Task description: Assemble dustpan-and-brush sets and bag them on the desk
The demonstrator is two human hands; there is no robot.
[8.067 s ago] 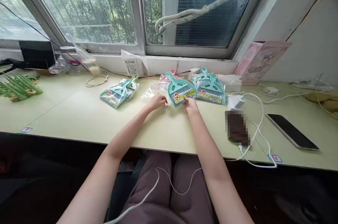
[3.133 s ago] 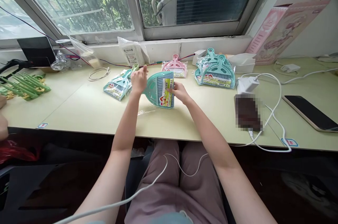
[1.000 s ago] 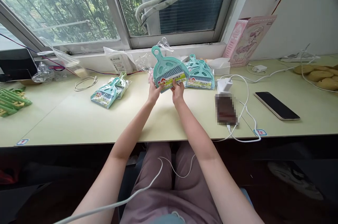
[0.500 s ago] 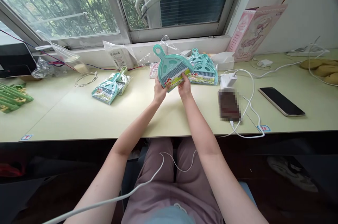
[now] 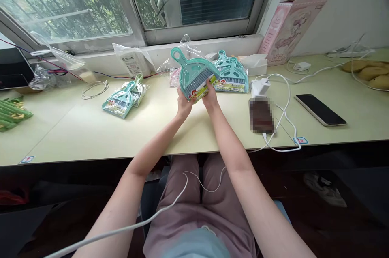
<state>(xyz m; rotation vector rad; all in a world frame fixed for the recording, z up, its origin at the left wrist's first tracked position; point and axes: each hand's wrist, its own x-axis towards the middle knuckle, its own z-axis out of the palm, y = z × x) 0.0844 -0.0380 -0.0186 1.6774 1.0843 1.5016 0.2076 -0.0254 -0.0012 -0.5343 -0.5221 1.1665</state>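
A teal mini dustpan and brush set (image 5: 197,73) in clear wrap, with a printed label along its lower edge, is held up over the table, its handle tilted to the upper left. My left hand (image 5: 184,106) grips its lower left corner; the fingers behind it are hidden. On the label's right side, my right hand (image 5: 209,95) presses with the thumb, its other fingers out of sight behind. More wrapped teal sets (image 5: 232,75) lie just behind and to the right. Farther left on the table are other wrapped sets (image 5: 120,99), one with a greenish handle.
On the right lie a dark phone (image 5: 320,110), a blurred-out device (image 5: 261,116) with white cables, and a white charger (image 5: 260,87). A pink box (image 5: 293,31) stands by the wall. Green bundles (image 5: 13,114) sit at the far left, a coiled cable (image 5: 95,89) nearby.
The view has shifted slightly, so most things sit a little higher and more to the left. Both hands keep hold of the dustpan set, which is nearly unchanged in tilt.
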